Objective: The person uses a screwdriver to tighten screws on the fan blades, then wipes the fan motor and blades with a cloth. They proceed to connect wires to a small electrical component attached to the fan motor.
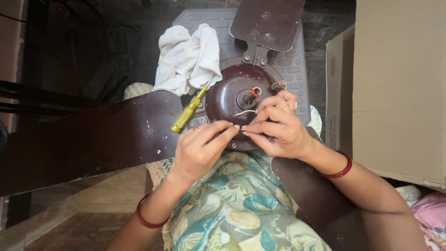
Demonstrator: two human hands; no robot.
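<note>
hands meet over the near rim of the fan motor (234, 100): left hand (200, 151) and right hand (278, 128) each pinch the white wire (245, 112), which runs away toward the hub.

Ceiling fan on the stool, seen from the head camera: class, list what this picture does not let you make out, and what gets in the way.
- Whatever the fingertips pinch: too small, covered by the left hand and right hand.
- Near edge of the fan motor: hidden behind both hands.
- Screwdriver tip: lost under the white cloth.
- Far fan blade: cut off by the top edge.
- Cardboard box: contents out of sight, cut off by the right edge.
</note>
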